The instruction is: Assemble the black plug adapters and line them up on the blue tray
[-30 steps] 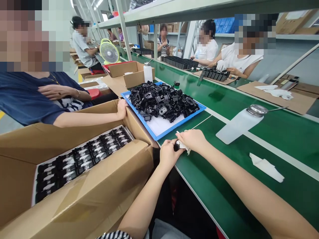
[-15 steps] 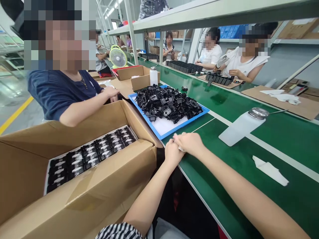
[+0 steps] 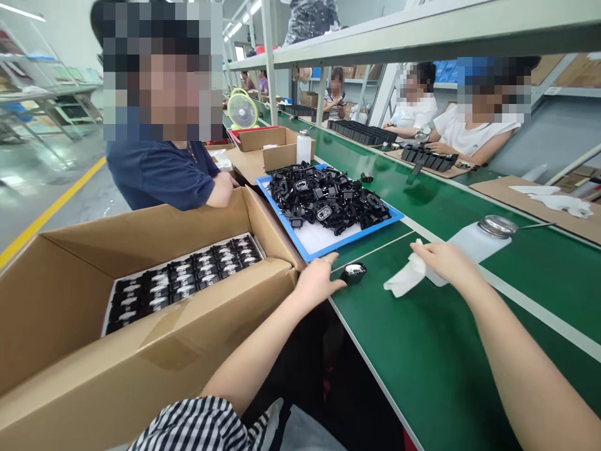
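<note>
Cardboard box (image 3: 235, 319) of black parts (image 3: 181, 282) stands at eight o'clock. The left hand (image 3: 320, 279) spreads wide, a blue tray (image 3: 357, 238) at its twelve o'clock; at three o'clock, just beside its fingertips, a black piece (image 3: 353, 274) rests on the green surface (image 3: 399, 357). The right hand (image 3: 444, 260) pinches a white cloth (image 3: 404, 275), a bottle (image 3: 475, 244) at its two o'clock.

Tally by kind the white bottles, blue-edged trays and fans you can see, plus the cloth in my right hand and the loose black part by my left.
White bottles: 2
Blue-edged tray: 1
Fan: 1
Cloth in right hand: 1
Black part by left hand: 1
Total: 6
</note>
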### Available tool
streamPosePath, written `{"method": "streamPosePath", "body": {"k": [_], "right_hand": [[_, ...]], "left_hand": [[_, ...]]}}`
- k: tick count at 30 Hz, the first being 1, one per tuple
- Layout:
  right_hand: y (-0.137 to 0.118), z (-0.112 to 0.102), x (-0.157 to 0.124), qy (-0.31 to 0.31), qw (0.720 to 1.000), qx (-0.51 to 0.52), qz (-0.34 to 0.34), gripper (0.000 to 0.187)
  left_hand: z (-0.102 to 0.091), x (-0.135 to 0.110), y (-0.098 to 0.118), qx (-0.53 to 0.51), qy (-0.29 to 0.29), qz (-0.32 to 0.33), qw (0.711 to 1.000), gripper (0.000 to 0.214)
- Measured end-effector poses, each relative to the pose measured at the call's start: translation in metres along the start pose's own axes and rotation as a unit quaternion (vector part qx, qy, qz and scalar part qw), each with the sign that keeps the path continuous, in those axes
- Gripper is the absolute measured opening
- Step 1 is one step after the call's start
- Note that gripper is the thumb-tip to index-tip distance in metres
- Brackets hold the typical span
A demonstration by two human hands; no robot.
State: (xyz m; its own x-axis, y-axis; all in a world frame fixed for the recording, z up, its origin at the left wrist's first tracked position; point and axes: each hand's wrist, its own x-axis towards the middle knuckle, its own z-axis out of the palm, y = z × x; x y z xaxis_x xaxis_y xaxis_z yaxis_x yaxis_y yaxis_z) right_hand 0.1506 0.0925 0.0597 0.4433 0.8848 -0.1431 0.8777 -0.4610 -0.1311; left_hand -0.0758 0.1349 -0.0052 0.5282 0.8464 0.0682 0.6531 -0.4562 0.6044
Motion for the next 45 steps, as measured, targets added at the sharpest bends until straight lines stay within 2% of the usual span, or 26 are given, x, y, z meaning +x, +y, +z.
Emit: {"method": "streamPosePath", "body": {"k": [4,6,8,11,14,17,24,30,34,36,38,40,41,42,44,45], "right_hand": [[0.002,-0.02,-0.008,0.011,0.999,-0.007,0.029,0.042],[-0.004,-0.023,-0.011,0.032,0.999,0.04,-0.005,0.041],[-0.011,-0.02,-0.012,0.04,0.992,0.103,-0.054,0.042],[-0.02,-0.007,-0.014,0.024,0.976,0.17,-0.131,0.044],[-0.02,0.008,-0.014,-0.019,0.964,0.189,-0.184,0.042],[-0.016,0.016,-0.012,-0.04,0.96,0.193,-0.199,0.039],[-0.016,0.022,-0.008,-0.033,0.956,0.19,-0.223,0.038],[-0.01,0.036,0.0,-0.024,0.944,0.229,-0.237,0.042],[-0.006,0.044,0.007,-0.012,0.949,0.193,-0.248,0.04],[-0.012,0.044,0.004,0.007,0.954,0.183,-0.238,0.036],[-0.022,0.041,-0.004,0.044,0.953,0.182,-0.24,0.044],[-0.034,0.04,-0.014,0.102,0.939,0.184,-0.273,0.055],[-0.039,0.039,-0.019,0.128,0.928,0.181,-0.3,0.058],[-0.043,0.04,-0.023,0.147,0.917,0.174,-0.328,0.057],[-0.047,0.043,-0.027,0.179,0.899,0.151,-0.37,0.051],[-0.046,0.045,-0.028,0.187,0.896,0.136,-0.379,0.049]], "left_hand": [[-0.058,0.014,-0.019,0.123,0.034,-0.116,0.985,0.035],[-0.079,0.03,-0.027,0.163,0.052,-0.138,0.976,0.034],[-0.087,0.049,-0.034,0.172,0.046,-0.137,0.974,0.035],[-0.081,0.074,-0.044,0.183,0.03,-0.104,0.977,0.035],[-0.069,0.086,-0.053,0.198,0.034,-0.071,0.977,0.028],[-0.063,0.09,-0.062,0.215,0.049,-0.047,0.974,0.023],[-0.063,0.092,-0.072,0.202,0.048,0.039,0.977,0.023],[-0.06,0.091,-0.077,0.117,0.073,0.035,0.99,0.027],[-0.07,0.082,-0.062,0.032,0.108,0.036,0.993,0.026],[-0.074,0.072,-0.043,-0.021,0.133,0.042,0.99,0.027],[-0.072,0.059,-0.02,-0.07,0.143,0.049,0.986,0.026],[-0.063,0.044,0.003,-0.152,0.108,0.046,0.981,0.021],[-0.055,0.037,0.013,-0.228,0.068,0.035,0.971,0.02],[-0.047,0.031,0.021,-0.326,0.019,0.016,0.945,0.021],[-0.031,0.021,0.032,-0.512,-0.066,-0.034,0.856,0.023],[-0.024,0.018,0.034,-0.57,-0.085,-0.055,0.815,0.022]]}}
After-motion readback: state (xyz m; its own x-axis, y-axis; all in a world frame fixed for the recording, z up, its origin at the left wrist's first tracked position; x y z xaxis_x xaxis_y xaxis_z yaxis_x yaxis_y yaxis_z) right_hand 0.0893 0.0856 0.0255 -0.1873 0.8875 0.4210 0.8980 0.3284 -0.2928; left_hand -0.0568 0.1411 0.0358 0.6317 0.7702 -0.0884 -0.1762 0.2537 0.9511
